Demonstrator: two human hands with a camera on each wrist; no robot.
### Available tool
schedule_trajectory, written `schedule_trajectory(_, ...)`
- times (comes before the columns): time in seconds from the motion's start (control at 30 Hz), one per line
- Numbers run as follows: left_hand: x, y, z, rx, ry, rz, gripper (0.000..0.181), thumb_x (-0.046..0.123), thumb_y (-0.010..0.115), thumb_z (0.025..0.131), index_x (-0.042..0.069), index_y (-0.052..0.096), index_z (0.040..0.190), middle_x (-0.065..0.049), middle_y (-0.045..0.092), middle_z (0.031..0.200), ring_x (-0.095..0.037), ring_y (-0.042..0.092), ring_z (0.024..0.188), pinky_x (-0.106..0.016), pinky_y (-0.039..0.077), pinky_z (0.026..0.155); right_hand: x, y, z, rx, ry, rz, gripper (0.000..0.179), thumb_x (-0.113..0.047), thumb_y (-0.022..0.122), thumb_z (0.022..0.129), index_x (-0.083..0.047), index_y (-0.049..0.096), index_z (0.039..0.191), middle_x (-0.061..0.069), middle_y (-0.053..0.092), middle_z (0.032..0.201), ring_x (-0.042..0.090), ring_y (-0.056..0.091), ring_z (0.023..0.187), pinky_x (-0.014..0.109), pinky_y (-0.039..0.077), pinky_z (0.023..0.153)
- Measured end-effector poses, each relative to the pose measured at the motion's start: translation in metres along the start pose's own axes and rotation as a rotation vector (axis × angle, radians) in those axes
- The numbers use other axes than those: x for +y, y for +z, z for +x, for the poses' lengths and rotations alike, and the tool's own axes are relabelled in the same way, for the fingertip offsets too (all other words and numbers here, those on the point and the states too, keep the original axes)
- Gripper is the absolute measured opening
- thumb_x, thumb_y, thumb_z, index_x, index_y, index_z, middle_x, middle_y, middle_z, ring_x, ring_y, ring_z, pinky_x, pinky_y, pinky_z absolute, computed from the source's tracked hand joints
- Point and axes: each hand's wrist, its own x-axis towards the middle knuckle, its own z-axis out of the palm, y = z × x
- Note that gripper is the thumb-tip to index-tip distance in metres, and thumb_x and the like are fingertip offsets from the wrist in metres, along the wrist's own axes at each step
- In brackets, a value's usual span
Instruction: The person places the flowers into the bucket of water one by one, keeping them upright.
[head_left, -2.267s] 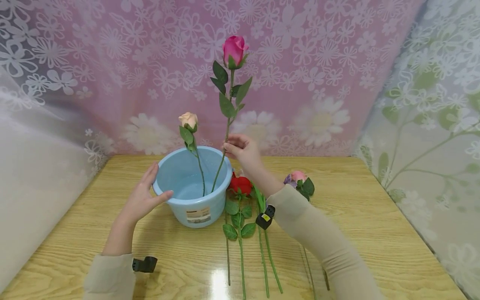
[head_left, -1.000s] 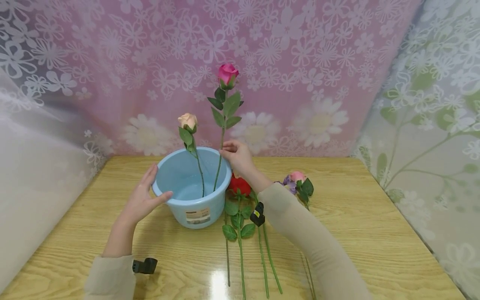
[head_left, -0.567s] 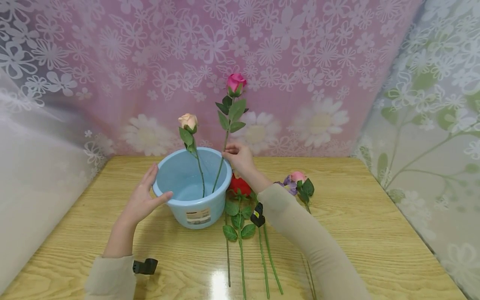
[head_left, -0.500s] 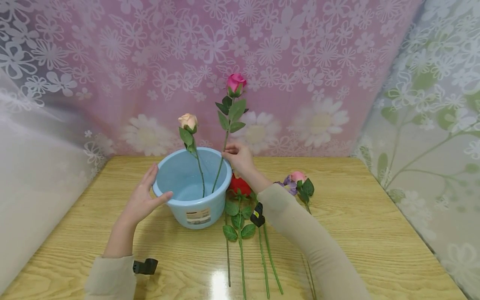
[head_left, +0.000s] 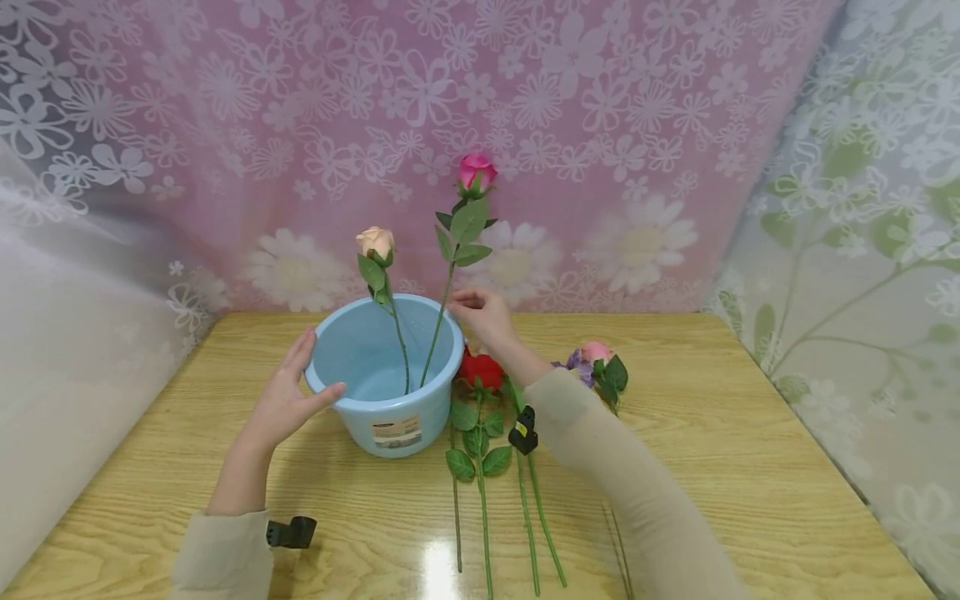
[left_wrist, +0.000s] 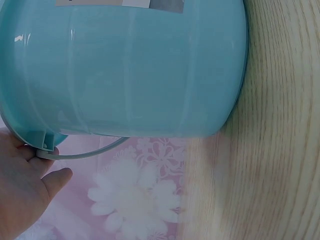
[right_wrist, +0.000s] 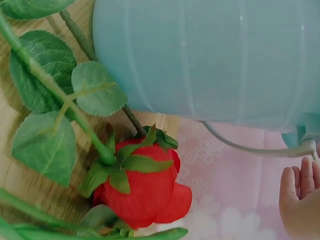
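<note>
In the bucket (head_left: 362,354), head view: pink rose (head_left: 477,173), tipped slightly right, now looks released by my right hand (head_left: 486,320); stands unheld beside cream rose (head_left: 376,242).
By the handle (left_wrist: 77,156), left wrist view: left hand (left_wrist: 24,189) on bucket, thumb spread.
Past red rose (right_wrist: 142,190), right wrist view: right hand empty, fingers straight.

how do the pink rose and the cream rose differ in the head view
The pink rose has a vivid magenta bloom; the cream rose a pale peach one.
The pink rose rises higher in the picture than the cream rose.
The pink rose leans toward the picture's right, the cream rose left.
Both have green leaves and stems inside the blue bucket.
</note>
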Motion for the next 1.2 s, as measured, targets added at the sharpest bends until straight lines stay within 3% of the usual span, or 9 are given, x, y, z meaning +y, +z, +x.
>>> schedule_trajectory(0.23,-0.001,0.001,-0.001,-0.006,-0.008,-0.012,0.09,0.036,0.064,0.078,0.001,0.01,0.141,-0.014,0.004,0.146,-0.037,0.006,0.13,-0.064,0.015,0.093,0.002,-0.015,-0.009,-0.047,-0.037,0.07,0.024,-0.007,0.063,0.081,0.002,0.061,0.102,0.018,0.058,0.106,0.025,0.054,0.094,0.031,0.045,0.081)
schedule_trajectory(0.57,0.0,-0.001,0.0,-0.021,-0.005,-0.011,0.09,0.034,0.064,0.078,0.002,0.008,0.141,-0.013,0.002,0.147,-0.038,0.006,0.13,-0.064,0.015,0.093,0.004,-0.04,-0.019,-0.075,-0.03,0.109,0.028,-0.009,0.062,0.082,0.004,0.059,0.107,0.014,0.06,0.099,0.023,0.055,0.092,0.033,0.045,0.081)
schedule_trajectory(0.83,0.001,-0.003,0.0,-0.015,0.011,-0.015,0.09,0.035,0.065,0.078,0.0,0.01,0.141,-0.016,0.005,0.146,-0.037,0.005,0.13,-0.064,0.015,0.093,0.009,-0.063,-0.033,-0.131,0.028,0.165,0.029,-0.009,0.058,0.085,0.005,0.055,0.11,0.008,0.057,0.099,0.026,0.054,0.097,0.037,0.043,0.086)
schedule_trajectory(0.97,0.002,-0.002,-0.001,-0.017,0.007,-0.018,0.091,0.036,0.065,0.078,0.0,0.01,0.141,-0.015,0.005,0.146,-0.036,0.005,0.13,-0.064,0.015,0.093,0.014,-0.074,-0.038,-0.158,0.068,0.194,0.031,-0.006,0.056,0.086,0.006,0.052,0.114,0.014,0.053,0.107,0.032,0.05,0.104,0.036,0.042,0.087)
schedule_trajectory(1.2,0.002,-0.002,-0.001,-0.025,0.001,-0.024,0.091,0.037,0.064,0.078,0.001,0.009,0.141,-0.014,0.003,0.147,-0.036,0.005,0.13,-0.065,0.015,0.092,0.027,-0.095,-0.044,-0.195,0.13,0.143,0.039,-0.014,0.058,0.086,0.004,0.048,0.119,0.02,0.046,0.122,0.031,0.046,0.111,0.034,0.041,0.089)
